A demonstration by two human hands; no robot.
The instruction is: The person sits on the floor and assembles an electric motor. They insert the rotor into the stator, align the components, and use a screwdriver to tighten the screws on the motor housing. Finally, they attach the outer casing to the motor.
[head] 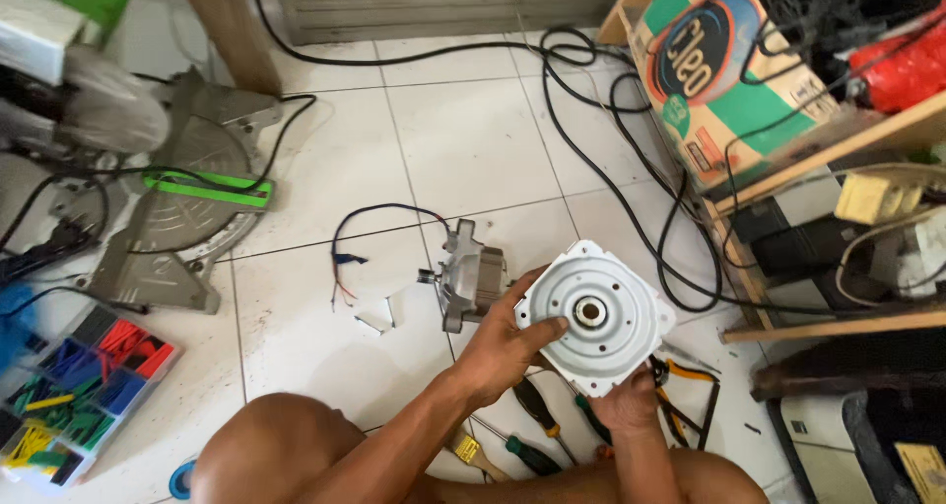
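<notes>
A white square metal plate [603,312] with a round raised centre and a dark hub hole is held up above the tiled floor. My left hand [503,341] grips its left edge, thumb across the face. My right hand [625,403] holds it from below at the bottom corner. Just behind the plate, on the floor, lies a grey electric motor [467,272] with a short shaft and blue and red wires [345,258] trailing to the left.
Screwdrivers [537,410] and orange-handled pliers [680,376] lie under my hands. A mitre saw [168,184] stands at the left, a tray of coloured tubing [69,391] below it. Black cables [631,159] loop toward a wooden shelf [838,159] with a cardboard box [724,80].
</notes>
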